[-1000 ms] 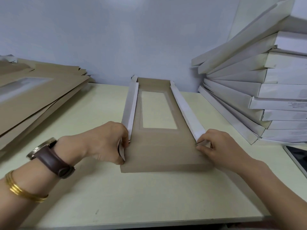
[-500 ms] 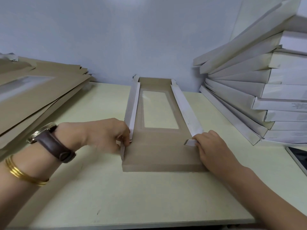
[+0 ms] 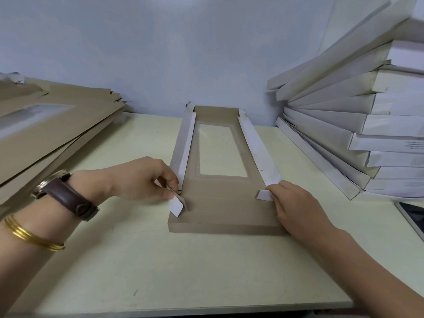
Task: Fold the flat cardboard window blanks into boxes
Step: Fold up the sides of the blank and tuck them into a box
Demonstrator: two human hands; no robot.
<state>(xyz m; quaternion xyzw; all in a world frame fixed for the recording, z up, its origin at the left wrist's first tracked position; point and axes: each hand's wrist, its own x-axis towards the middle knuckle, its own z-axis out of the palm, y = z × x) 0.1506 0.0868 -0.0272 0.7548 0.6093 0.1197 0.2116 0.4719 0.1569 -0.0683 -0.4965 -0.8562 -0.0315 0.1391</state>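
Note:
A brown cardboard window blank [image 3: 226, 203] lies lengthwise on the pale table [image 3: 183, 271], its clear window toward the far end. Both long side walls stand folded up, showing white outer faces. My left hand [image 3: 137, 180] pinches the small white corner tab [image 3: 176, 206] at the near end of the left wall [image 3: 183, 145]. My right hand [image 3: 296, 210] grips the near end of the right wall [image 3: 257, 145] and bends its tab [image 3: 263, 195] inward over the floor. The near end flap hangs down at the front edge.
A pile of flat brown blanks [image 3: 46, 125] fills the left side of the table. A leaning stack of folded white boxes [image 3: 367, 134] stands at the right. A dark tablet-like object [image 3: 413, 216] lies at the right edge. A wall rises behind.
Both hands have slid slightly toward the near end of the walls. The two corner tabs have been bent inward, the left one now sticking out white below my fingers.

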